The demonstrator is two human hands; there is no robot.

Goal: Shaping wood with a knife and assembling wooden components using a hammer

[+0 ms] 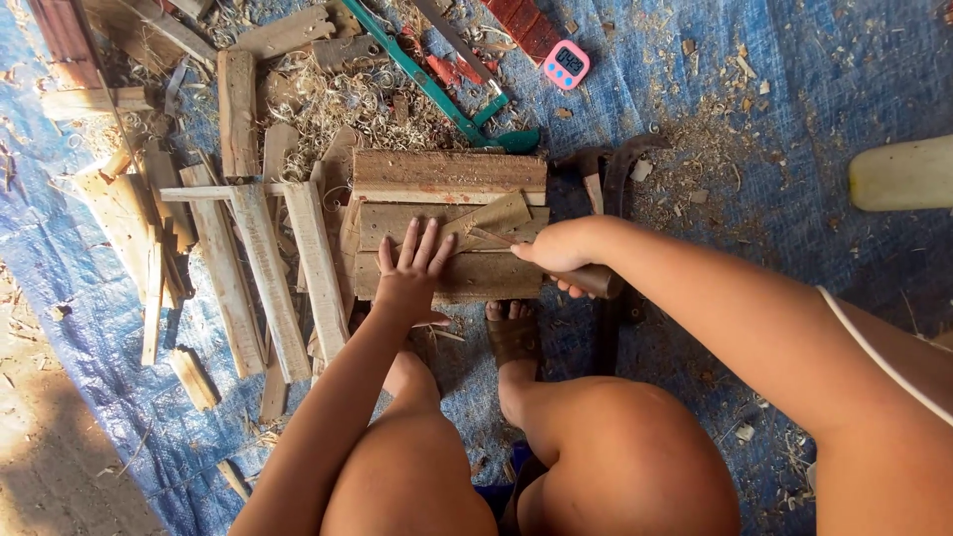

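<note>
A thin, flat, pale brown piece of wood (pixel 493 215) lies tilted on top of a stack of rough brown wooden boards (pixel 447 171), in the middle of the view, just in front of the person's knees. The left hand (pixel 409 273) is open, with the fingers spread flat, and it presses on the lower board of the stack just beside the thin piece; it grasps nothing. The right hand (pixel 561 248) is closed around the round wooden handle of a tool (pixel 596 281), and the narrow end of the tool touches the thin piece of wood near its lower edge. The kind of tool I cannot tell exactly, because the hand hides much of it.

A foot in a brown sandal (pixel 513 337) stands just below the stack. To the left of the stack, several long pale wooden slats (pixel 268 278) lie side by side, and above it there is a heap of curly wood shavings (pixel 347 99). A green-framed saw (pixel 437 89) lies across the shavings, and near it sits a small pink digital clock (pixel 567 64). Everything rests on a blue plastic tarp (pixel 844 60) that is dusted with sawdust.
</note>
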